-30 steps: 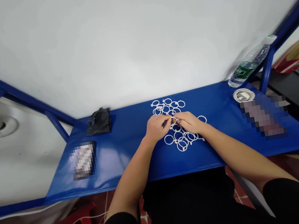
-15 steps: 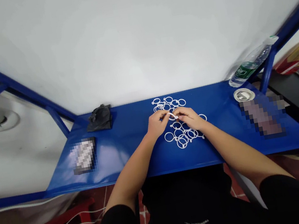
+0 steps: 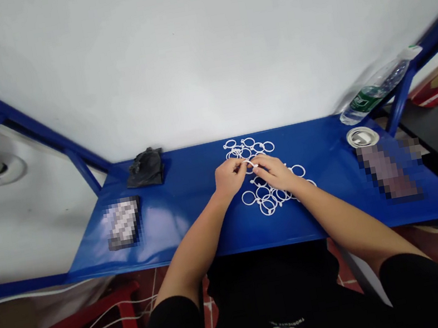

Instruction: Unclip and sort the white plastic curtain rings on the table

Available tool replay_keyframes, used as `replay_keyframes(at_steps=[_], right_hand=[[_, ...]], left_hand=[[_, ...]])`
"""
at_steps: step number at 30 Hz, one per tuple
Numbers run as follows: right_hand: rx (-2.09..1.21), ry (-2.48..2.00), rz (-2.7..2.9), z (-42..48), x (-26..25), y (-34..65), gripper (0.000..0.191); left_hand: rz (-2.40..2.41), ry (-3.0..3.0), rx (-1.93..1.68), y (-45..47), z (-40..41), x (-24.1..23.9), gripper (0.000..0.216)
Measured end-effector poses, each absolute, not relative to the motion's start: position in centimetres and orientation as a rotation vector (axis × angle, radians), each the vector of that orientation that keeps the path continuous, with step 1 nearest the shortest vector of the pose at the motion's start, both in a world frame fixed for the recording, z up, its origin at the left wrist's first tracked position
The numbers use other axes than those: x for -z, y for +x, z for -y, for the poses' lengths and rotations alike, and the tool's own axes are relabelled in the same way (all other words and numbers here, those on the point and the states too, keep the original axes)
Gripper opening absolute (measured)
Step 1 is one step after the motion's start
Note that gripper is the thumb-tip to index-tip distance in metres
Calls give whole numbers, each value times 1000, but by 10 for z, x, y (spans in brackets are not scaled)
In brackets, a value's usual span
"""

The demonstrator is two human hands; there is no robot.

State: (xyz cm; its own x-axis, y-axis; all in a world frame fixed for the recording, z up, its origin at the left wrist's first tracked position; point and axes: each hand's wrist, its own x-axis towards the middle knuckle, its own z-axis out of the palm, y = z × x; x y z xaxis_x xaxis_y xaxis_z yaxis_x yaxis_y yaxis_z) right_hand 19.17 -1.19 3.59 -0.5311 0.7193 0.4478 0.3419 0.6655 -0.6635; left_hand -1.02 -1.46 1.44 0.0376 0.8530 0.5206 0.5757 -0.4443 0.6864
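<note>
Between my two hands is a white plastic ring (image 3: 251,163), with a small tab at its right side. My left hand (image 3: 229,178) pinches the ring's left part, thumb and fingers closed. At the other side my right hand (image 3: 274,171) grips it near the tab. More white rings (image 3: 267,204) lie in a loose, overlapping heap below and right of my right hand, partly hidden by it. Behind my fingers, toward the wall, sits a second group of white rings (image 3: 245,153).
A black plastic bag (image 3: 146,168) and a pixelated flat object (image 3: 125,223) lie on the blue table (image 3: 190,191) at left. On the right are a coiled white cable (image 3: 362,137), a leaning water bottle (image 3: 376,91) and another pixelated object (image 3: 390,173). A white wall stands behind.
Both hands keep the same ring, with the right fingers slightly shifted around it. The whole view has tilted a little.
</note>
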Motion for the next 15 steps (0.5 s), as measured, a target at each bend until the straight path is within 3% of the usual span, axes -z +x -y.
replay_keyframes(at_steps=[9,15], right_hand=[[-646,-837,2103,10,-33,199,21],[-629,-795,2061,11,-35,198,27]], left_hand=[[-1333,2322,-1283,-11,15,-15,22],[-1183,2397,-1319,-11,12,-13,24]])
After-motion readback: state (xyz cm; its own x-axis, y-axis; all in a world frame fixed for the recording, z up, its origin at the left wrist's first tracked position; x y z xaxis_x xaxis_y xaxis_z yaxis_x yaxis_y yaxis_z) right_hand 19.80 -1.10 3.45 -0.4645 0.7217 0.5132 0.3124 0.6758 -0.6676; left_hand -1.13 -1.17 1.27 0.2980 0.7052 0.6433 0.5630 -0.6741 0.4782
